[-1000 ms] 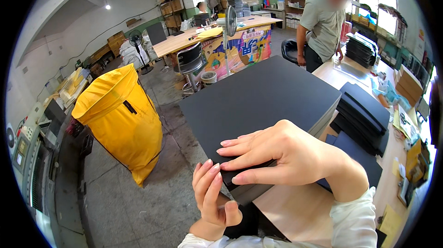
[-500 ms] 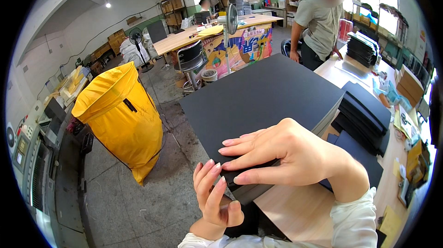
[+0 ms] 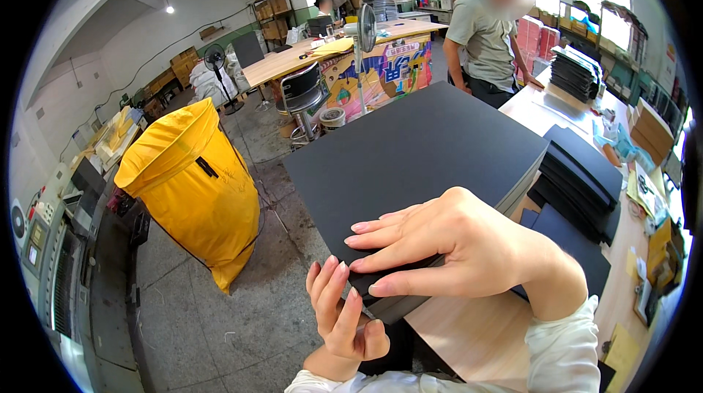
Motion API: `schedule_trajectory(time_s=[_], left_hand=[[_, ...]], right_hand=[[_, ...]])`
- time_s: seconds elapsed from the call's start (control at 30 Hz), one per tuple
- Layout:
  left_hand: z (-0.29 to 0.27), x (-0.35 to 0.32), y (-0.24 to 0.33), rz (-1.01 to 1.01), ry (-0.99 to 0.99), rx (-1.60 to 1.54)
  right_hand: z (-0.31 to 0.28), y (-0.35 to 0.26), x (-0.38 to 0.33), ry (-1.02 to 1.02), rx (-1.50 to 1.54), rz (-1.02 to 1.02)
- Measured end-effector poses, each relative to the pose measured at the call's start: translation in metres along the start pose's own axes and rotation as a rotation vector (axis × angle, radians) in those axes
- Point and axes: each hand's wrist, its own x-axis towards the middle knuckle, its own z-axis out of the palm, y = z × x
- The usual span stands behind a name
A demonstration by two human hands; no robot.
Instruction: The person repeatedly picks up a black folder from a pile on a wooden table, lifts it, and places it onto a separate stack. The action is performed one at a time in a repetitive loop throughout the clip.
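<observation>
A tall stack of large black sheets (image 3: 410, 159) stands in front of me, its layered edges showing on the near and right sides. My right hand (image 3: 454, 246) lies palm down over its near corner, fingers stretched toward the left and holding nothing. Just below that corner is my left hand (image 3: 343, 312), turned up with loosely bent fingers apart from the thumb. Its fingertips come close to those of my right hand, at the stack's edge. I see nothing in it; whether it touches the sheets I cannot tell.
The stack rests on a pale wooden table (image 3: 476, 334). Right of it lie black folded pieces (image 3: 578, 181) and a black pile (image 3: 575, 75). A yellow sack (image 3: 194, 188) stands on the floor at left. A person (image 3: 487, 42) stands beyond the stack; another sits far back.
My hands keep nearly the same pose at the corner. The standing person has shifted slightly left and raised their head.
</observation>
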Motion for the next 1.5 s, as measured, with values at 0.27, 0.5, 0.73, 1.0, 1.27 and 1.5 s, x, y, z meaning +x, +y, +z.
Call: schedule_trajectory(time_s=[0.27,0.5,0.73,1.0,1.27,1.5], left_hand=[[-0.004,0.001,0.001,0.045,-0.091,0.087],[-0.001,-0.003,0.001,-0.019,-0.028,-0.014],[-0.001,-0.003,0.001,-0.016,-0.022,-0.008],[0.004,-0.004,0.0,-0.009,-0.016,-0.018],[0.003,-0.002,0.004,-0.012,0.008,-0.004],[0.004,0.006,0.008,-0.063,0.02,-0.04]], right_hand=[[0.0,0.001,-0.001,0.006,-0.007,-0.006],[0.001,0.001,0.0,0.017,0.001,-0.015],[0.001,0.001,-0.001,0.018,0.004,-0.012],[0.0,0.002,-0.002,0.016,-0.008,-0.005],[0.002,0.002,-0.002,0.03,-0.01,-0.029],[0.002,0.002,-0.002,0.023,-0.013,-0.023]])
